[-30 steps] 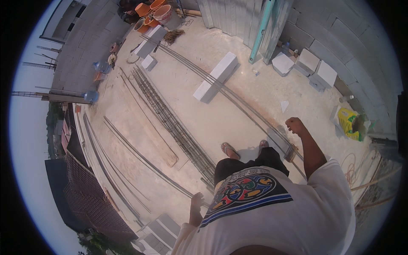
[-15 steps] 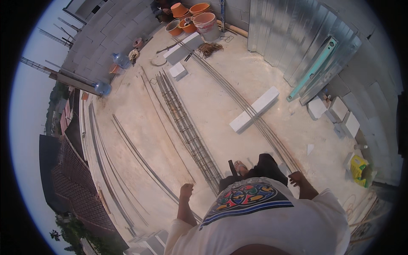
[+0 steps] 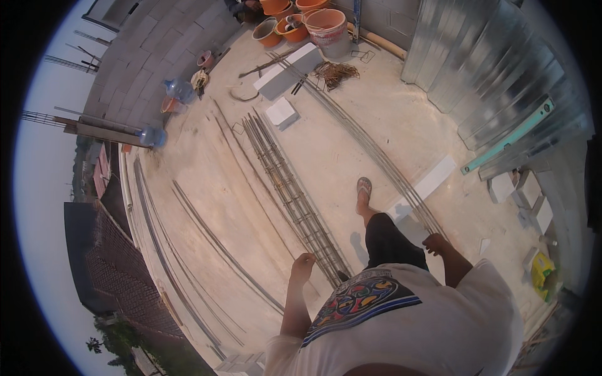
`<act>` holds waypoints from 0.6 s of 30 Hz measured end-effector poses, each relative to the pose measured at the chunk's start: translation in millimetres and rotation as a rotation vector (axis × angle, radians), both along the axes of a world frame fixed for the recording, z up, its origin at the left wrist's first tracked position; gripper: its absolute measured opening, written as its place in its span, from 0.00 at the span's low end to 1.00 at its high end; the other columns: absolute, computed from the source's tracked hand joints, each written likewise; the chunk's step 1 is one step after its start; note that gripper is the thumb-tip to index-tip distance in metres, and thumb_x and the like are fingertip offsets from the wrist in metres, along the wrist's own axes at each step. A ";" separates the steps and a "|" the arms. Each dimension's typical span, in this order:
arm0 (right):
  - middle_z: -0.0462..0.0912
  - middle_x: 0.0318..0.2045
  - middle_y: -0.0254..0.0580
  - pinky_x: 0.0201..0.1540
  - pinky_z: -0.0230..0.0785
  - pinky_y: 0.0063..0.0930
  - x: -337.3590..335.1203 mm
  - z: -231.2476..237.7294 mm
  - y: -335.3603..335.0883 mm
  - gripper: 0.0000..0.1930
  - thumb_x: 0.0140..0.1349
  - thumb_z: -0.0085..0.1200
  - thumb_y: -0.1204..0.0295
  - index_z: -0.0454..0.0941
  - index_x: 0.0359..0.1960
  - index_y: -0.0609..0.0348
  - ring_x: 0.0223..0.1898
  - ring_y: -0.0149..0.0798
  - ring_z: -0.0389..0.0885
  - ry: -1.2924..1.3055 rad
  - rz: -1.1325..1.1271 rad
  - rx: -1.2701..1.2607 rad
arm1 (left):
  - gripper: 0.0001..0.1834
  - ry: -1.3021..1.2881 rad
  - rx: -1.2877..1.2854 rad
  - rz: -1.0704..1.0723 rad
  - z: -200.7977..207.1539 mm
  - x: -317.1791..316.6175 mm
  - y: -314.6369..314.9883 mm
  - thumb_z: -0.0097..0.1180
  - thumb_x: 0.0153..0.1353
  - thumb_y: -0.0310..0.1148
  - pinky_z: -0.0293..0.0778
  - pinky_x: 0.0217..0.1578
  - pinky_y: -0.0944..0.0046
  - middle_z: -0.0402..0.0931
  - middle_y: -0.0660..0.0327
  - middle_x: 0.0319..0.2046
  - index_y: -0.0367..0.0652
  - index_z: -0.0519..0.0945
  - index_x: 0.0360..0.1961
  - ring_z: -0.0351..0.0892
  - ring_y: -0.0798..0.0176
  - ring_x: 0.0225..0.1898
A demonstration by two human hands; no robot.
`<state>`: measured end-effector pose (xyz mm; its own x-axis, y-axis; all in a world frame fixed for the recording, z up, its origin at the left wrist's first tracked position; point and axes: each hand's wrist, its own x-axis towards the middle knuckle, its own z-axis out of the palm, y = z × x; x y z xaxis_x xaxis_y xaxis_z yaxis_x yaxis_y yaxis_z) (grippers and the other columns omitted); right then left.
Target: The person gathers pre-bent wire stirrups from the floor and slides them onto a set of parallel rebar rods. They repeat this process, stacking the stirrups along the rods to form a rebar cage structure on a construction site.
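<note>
My left hand is loosely curled in front of my left side, with nothing visible in it. In the view it lies beside the tied rebar cage, a long bundle of steel bars with stirrups on the floor. My right hand hangs with bent fingers at my right side, and no held thing shows. It overlaps the near end of several loose steel bars in the picture. Those bars lie across a long white block and a second white block farther off. One sandalled foot is stretched ahead.
Orange buckets and a pale bucket stand by the far wall. Stirrup rings lie near them. Corrugated metal sheet and a teal level lean at right. Long bars and water jugs are at left.
My leg has swung forward into view as I step ahead. My left hand has moved up and right in the picture, toward the rebar cage. The view has shifted slightly.
</note>
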<state>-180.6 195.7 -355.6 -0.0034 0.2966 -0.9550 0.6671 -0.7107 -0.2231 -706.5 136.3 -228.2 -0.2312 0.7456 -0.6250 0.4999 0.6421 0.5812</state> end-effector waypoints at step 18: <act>0.82 0.26 0.41 0.28 0.74 0.28 -256.7 101.8 518.2 0.14 0.62 0.52 0.64 0.81 0.37 0.64 0.25 0.34 0.79 0.140 -0.065 0.610 | 0.17 0.102 -0.470 -0.736 -60.6 -298.5 183.2 0.54 0.61 0.41 0.76 0.39 0.56 0.81 0.52 0.41 0.46 0.81 0.47 0.83 0.51 0.39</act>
